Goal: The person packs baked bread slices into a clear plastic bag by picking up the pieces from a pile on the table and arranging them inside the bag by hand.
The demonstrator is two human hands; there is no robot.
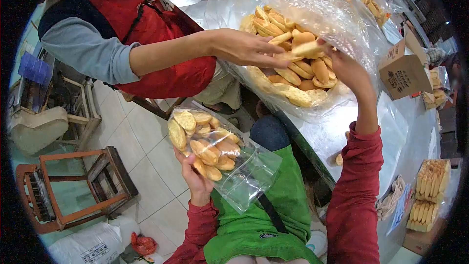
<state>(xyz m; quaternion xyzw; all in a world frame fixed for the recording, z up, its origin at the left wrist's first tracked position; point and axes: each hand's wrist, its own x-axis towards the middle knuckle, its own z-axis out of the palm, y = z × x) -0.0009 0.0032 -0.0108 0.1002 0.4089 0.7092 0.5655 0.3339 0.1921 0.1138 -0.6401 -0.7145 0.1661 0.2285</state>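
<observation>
My left hand (pixel 194 172) is closed on a clear plastic bag (pixel 254 171), which is partly filled with elongated bread rolls (pixel 215 149). The bag leans over my green apron, its loose end toward me. Over a big open plastic bag (pixel 347 14) on the table, my right hand (pixel 348 63) grips a pale bread roll (pixel 310 49), slightly blurred. Beneath it lies a heap of golden rolls (pixel 320 71). A co-worker's hand (pixel 249 49) reaches over the same heap from the left, fingertips close to my roll.
The co-worker in a red apron (pixel 161 44) stands at the left. An open cardboard box (pixel 405 68) is on the metal table (pixel 317 137). Packed rolls (pixel 431 181) sit at the far right. Wooden chairs (pixel 80 154) and a white sack (pixel 88 244) occupy the tiled floor.
</observation>
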